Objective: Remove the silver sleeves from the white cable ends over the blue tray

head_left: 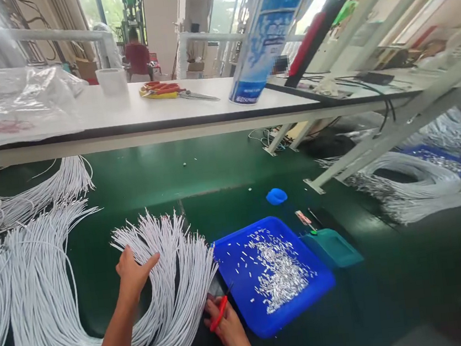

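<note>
At the near side of a smooth green desk (394,298), a thick U-shaped bundle of thin white wires (182,295) is curving toward the viewer, its loose ends fanning out on the far side. The right hand (228,320) is gripping a small red-handled tool with dark, slender tips (219,314), its fingers closing around the handles just beside the right limb of the bundle. The left hand (136,270) is hovering over or resting against the inner edge of that same limb, its thumb and fingers spreading apart; whether it is touching any wires, one cannot tell. To the right of the tool, a shallow blue plastic tray (303,298) is holding a scattered heap of tiny silver pieces (278,278). Just beyond its right side, a flat teal plastic pan (334,247) is lying, and a small bright-blue lump (277,196) is sitting behind the tray. Farther right, a coil of pale wires (414,180) is resting near slanting metal legs. Above and beyond, a white dark-edged shelf (157,114) is carrying a crumpled clear plastic bag (10,106), a white cup (112,82), orange-and-yellow-handled cutting tools (163,90) and a tall blue-and-white can (260,53). Far back, a person in a red top (138,58) is showing.
</note>
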Action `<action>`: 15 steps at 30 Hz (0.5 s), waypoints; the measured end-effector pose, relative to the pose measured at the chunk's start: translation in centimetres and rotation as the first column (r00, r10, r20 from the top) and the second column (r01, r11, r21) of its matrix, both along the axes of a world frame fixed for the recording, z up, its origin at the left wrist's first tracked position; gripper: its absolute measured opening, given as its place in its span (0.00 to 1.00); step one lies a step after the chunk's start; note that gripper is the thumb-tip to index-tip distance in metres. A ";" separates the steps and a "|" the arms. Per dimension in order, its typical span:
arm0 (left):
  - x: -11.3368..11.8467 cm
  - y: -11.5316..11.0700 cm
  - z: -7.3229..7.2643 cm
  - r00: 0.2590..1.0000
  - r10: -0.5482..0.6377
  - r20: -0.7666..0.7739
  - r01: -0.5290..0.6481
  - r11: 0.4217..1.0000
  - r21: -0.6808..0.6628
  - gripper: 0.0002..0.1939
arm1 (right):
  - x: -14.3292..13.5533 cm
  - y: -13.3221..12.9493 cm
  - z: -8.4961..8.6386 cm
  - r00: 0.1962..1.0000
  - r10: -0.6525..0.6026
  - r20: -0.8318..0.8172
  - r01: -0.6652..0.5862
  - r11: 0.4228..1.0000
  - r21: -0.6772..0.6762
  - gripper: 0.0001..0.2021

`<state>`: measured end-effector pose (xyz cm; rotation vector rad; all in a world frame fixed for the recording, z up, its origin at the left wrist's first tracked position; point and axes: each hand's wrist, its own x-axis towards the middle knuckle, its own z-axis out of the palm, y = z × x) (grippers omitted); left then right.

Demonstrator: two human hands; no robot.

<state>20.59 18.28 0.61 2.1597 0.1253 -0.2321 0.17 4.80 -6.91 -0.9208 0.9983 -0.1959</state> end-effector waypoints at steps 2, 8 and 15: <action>-0.8 0.2 1.3 0.983 -0.045 0.177 0.011 0.982 0.187 0.41 | 0.0 0.0 0.5 0.999 -0.015 0.033 0.014 0.999 0.038 0.25; -7.0 -3.6 2.2 0.846 -0.530 -0.052 0.475 0.795 -0.377 0.24 | -0.2 -0.6 1.4 0.998 0.055 0.030 -0.054 0.998 -0.011 0.26; -8.5 -7.4 -3.5 0.924 -0.354 -0.148 0.301 0.908 -0.292 0.34 | 0.1 -0.9 2.3 0.995 0.094 0.028 -0.090 0.990 -0.111 0.25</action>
